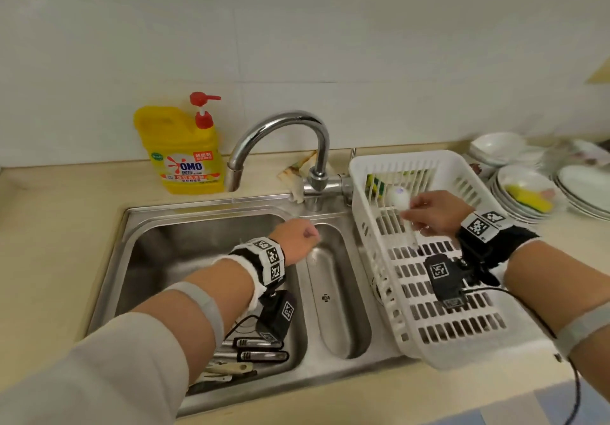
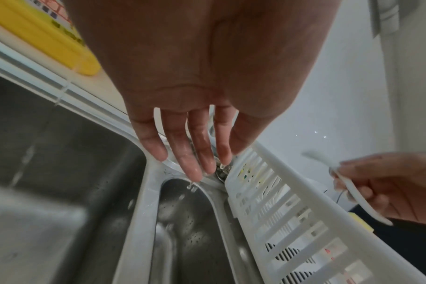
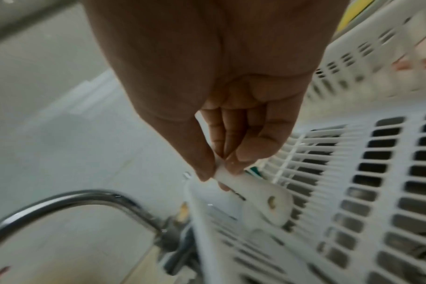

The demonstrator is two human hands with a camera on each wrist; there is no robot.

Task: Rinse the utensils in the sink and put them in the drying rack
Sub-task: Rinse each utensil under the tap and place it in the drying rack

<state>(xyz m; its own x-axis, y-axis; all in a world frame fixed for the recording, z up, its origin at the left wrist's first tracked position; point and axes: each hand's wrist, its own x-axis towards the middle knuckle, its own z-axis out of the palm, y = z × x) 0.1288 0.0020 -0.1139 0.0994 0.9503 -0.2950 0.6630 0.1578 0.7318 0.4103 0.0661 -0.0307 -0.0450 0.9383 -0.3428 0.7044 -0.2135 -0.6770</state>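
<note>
My right hand point(image 1: 425, 211) pinches the handle of a white ceramic spoon point(image 1: 398, 198) over the back left part of the white slotted drying rack point(image 1: 462, 312). In the right wrist view the spoon point(image 3: 260, 199) hangs bowl-down just inside the rack wall, thumb and fingers point(image 3: 246, 153) on its handle. My left hand point(image 1: 297, 239) hovers wet over the divider between the two sink basins, fingers point(image 2: 190, 159) straight and dripping, holding nothing. Several utensils point(image 1: 251, 355) lie in the near corner of the large left basin point(image 1: 171, 253).
A chrome faucet point(image 1: 284, 134) arches over the sink from the back. A yellow dish-soap bottle point(image 1: 185, 150) stands on the counter behind the left basin. Stacked white plates and bowls point(image 1: 528, 190) sit to the right of the rack. A sponge point(image 1: 374, 183) lies in the rack's far corner.
</note>
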